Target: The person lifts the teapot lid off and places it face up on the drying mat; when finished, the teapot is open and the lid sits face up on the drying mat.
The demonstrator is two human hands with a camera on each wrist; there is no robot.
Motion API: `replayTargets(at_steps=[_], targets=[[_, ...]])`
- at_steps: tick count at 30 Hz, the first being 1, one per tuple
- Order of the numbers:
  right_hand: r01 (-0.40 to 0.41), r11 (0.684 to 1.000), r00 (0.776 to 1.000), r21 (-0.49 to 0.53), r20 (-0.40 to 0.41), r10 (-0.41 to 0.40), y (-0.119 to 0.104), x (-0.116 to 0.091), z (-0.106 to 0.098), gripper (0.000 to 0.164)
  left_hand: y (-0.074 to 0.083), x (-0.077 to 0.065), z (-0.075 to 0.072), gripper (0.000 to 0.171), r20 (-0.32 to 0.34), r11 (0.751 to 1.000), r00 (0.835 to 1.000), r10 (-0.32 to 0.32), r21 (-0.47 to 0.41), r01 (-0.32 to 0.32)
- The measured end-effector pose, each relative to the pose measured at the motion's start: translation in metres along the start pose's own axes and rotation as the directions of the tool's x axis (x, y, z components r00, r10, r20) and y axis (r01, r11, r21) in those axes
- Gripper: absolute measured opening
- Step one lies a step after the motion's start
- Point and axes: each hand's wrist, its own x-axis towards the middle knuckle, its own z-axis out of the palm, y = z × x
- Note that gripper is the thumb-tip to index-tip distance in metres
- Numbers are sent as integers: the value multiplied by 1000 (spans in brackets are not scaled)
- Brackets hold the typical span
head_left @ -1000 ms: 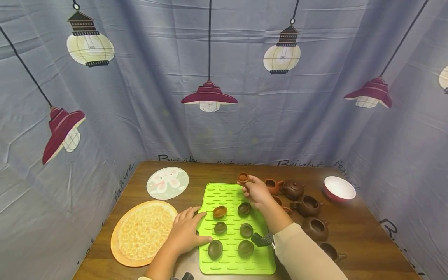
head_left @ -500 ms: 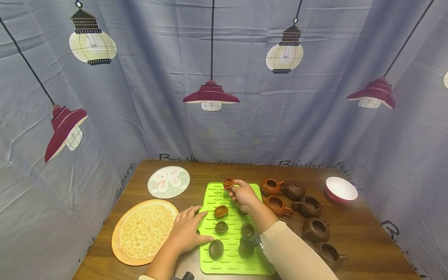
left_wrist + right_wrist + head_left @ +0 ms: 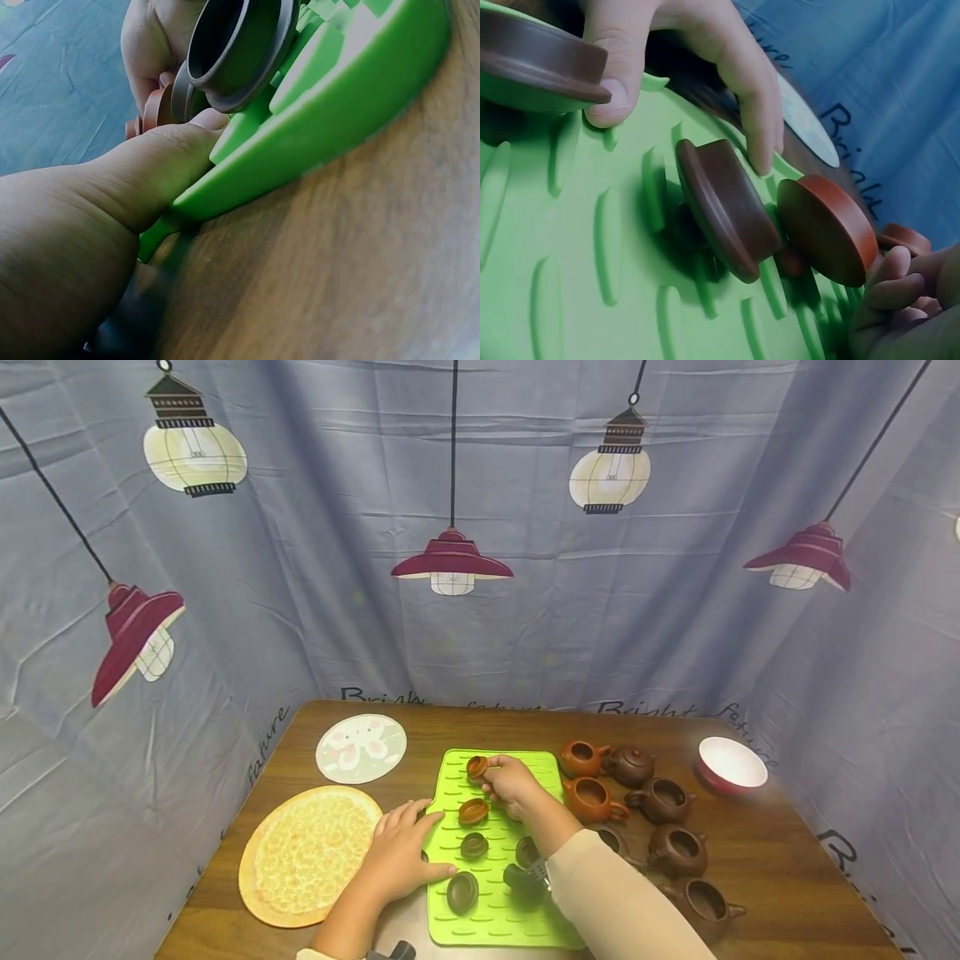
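Note:
A green ridged mat (image 3: 480, 933) carries several upturned teapot lids. My right hand (image 3: 517, 787) pinches a reddish-brown teapot lid (image 3: 476, 768) at the mat's far left part. Just nearer lies another reddish-brown lid (image 3: 473, 812), then a small dark lid (image 3: 474, 845) and a larger dark lid (image 3: 462, 892), forming a left column. On the right, a dark lid (image 3: 527, 850) shows partly beside the right wrist. My left hand (image 3: 405, 852) rests at the mat's left edge, fingers spread, its thumb (image 3: 169, 154) on the rim close to a dark lid (image 3: 240, 56).
Right of the mat stand several lidless teapots, such as a reddish one (image 3: 592, 799) and a dark one (image 3: 678, 852); one dark teapot (image 3: 632, 766) is lidded. A white-and-red bowl (image 3: 731, 766) sits far right. Left are a pizza-like round mat (image 3: 311, 857) and a rabbit-print mat (image 3: 362, 749).
My right hand has carried the reddish-brown lid leftward and down, from the mat's far right corner to its far left part. The left hand stays in place.

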Motion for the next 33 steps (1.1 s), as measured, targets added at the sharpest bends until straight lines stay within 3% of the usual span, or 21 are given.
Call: replayTargets(at_steps=[14,33], targets=[[-23,990,1000,-137,0,24,0,1,3,15,-1,1,3,98,7,1000,1000,12,15,-12],[-40,989,999,-145,-30,36,-2,2,6,17,-2,0,0,96,7,999,1000,8,31,-8]])
